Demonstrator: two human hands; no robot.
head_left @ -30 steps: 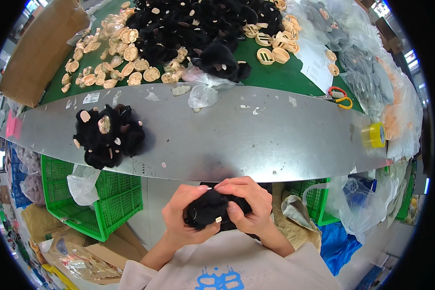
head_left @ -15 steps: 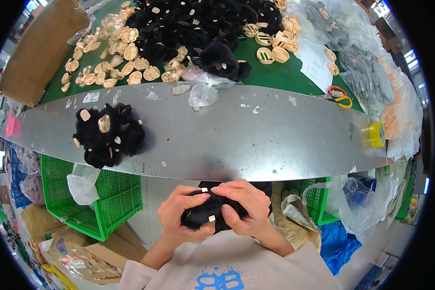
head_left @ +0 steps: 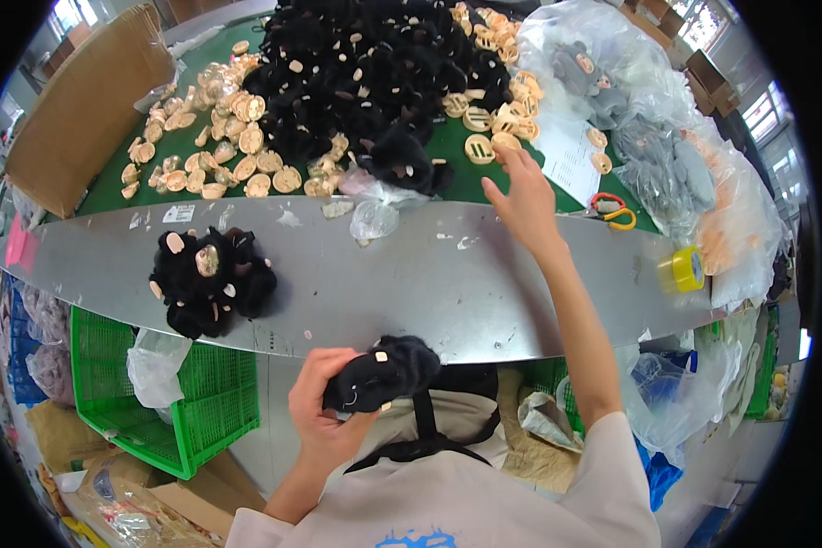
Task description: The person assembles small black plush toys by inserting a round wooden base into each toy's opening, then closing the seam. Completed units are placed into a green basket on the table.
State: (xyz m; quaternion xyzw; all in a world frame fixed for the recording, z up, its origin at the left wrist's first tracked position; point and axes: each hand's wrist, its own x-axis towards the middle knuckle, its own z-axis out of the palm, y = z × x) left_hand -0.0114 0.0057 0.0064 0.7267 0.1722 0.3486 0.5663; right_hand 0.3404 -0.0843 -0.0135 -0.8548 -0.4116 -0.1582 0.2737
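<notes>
Far left: one cardboard box (head_left: 82,110), open, tilted, contents not visible. Below it, near left: one green crate (head_left: 146,402) under the surface edge, with a clear bag (head_left: 155,365) draped over its rim; a second green crate (head_left: 557,379) partly hidden on the right, behind the arm.

On the grey surface (head_left: 411,283), left of middle: one small pile of black plush (head_left: 208,279), with tan discs showing on it, too bunched to count. Bare metal around it, open room to its right up to the arm.

Near middle, below the surface edge: left hand (head_left: 324,416), fingers curled tight around one black plush toy (head_left: 384,374), held close to the body, just touching the near edge of the surface.

Far middle, on the green mat (head_left: 470,178): one big heap of black plush (head_left: 374,82), too many to count, flanked left by a spread of tan discs (head_left: 210,137), dozens, and by more at its right rim. One crumpled clear bag (head_left: 374,215) at the seam between mat and metal.

Right of middle: right hand (head_left: 521,196), fingers spread and loose, holding nothing, reaching far over the mat, just beside a slotted tan disc (head_left: 480,148).

Further right: one sheet of paper (head_left: 571,160), one pair of scissors (head_left: 612,210) with red and yellow handles, one yellow tape roll (head_left: 680,269) near the surface's right end. Far right: clear bags of grey plush (head_left: 648,146), crowding that edge.
</notes>
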